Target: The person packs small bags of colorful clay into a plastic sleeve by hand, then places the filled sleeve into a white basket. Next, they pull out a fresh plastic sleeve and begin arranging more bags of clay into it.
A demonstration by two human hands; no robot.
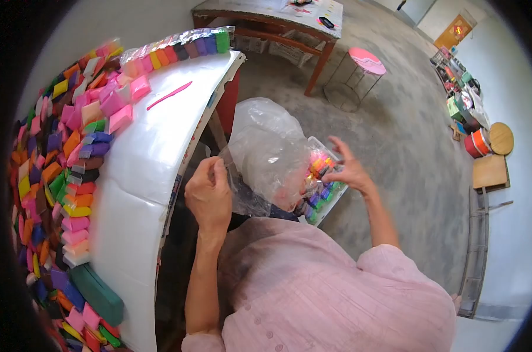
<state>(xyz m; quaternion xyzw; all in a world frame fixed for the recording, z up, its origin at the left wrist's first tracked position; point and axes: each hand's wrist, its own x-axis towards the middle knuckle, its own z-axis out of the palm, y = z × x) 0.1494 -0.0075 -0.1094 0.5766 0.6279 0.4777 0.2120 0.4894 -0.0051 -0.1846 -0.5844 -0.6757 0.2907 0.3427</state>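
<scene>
My left hand [210, 190] is closed, thumb and fingers pinching the edge of a clear plastic bag [255, 161] over my lap. The bag spreads to the right, thin and crumpled. My right hand [351, 168] has its fingers curved and apart, above several small colourful packets [320, 167] in pink, orange, purple and green. Those packets lie in a clear-sided pack with a pale edge, partly covered by the bag. Beyond the bag, a larger whitish plastic bag [263, 111] bulges toward the floor.
At left, a white-topped table [137, 170] bears a heap of coloured packets [51, 170], a filled clear pack [178, 51], a pink plastic knife [169, 95] and a dark green case [97, 293]. Ahead stand a wooden table [272, 14] and a pink-topped stool [367, 61].
</scene>
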